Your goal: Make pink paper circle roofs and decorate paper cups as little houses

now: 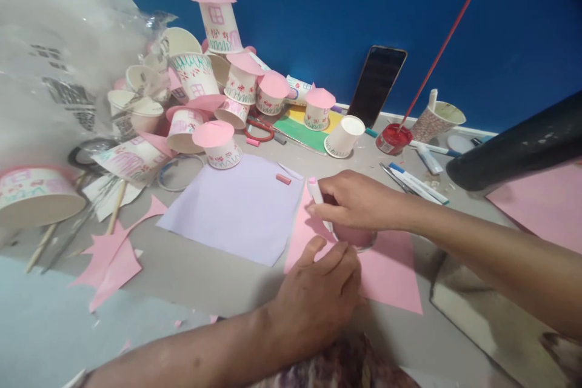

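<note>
Fingers (350,209) with marker (314,190) over half-hidden cup (364,238)

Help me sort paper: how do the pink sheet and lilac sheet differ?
The pink sheet lies under the left hand, a cup and the right hand gripping a marker; the lilac sheet bears a cap. Pink sheet lies right of lilac sheet. Both lie flat on the table.

Pink paper (391,273) — lilac sheet (236,209) — blue wall (318,6).
</note>
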{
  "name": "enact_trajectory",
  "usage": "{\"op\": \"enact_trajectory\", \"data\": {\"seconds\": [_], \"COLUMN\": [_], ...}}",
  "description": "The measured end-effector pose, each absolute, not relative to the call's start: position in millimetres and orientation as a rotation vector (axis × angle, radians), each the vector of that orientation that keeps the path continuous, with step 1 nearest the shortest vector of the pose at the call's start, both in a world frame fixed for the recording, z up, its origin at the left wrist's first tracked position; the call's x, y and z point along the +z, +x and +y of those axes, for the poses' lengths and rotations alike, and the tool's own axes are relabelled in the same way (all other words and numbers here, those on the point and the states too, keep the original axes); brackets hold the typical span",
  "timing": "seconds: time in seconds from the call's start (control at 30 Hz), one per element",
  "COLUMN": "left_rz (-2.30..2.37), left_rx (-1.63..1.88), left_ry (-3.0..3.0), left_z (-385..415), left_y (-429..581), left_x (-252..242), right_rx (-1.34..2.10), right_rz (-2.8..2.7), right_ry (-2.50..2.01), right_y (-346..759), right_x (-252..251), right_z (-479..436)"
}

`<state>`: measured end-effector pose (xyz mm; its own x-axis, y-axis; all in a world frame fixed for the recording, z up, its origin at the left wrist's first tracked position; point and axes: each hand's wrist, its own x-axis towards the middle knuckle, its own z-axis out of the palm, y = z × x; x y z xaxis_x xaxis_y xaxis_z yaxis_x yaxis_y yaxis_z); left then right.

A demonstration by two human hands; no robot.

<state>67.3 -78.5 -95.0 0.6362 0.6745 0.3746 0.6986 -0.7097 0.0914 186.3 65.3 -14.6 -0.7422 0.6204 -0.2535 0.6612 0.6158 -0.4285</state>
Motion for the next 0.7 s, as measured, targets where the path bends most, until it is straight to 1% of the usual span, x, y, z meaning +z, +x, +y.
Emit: {"op": "enact_trajectory", "data": {"seconds": [0.27, 0.53, 0.7], "left_rz": [-1.192, -1.212, -1.195], "left_rx": [-0.572, -0.460, -0.487], "left_ry": [-2.820, -2.872, -2.844], "left_z": [-76.8, -78.0, -76.4], "left_y": [67.8, 67.9, 67.5], "left_x": [-93.0, -89.1, -88.7], "right_rx": [-0.672, -0.813, -0.949], "right_rz": [2.777, 2.847, 2.816], "right_ry": [1.130, 1.333, 1.553], "right_y": [185.4, 205.3, 231.8], "right_x": [-21.9, -28.6, -34.5], "right_z": [69.4, 88.9, 93.8]}}
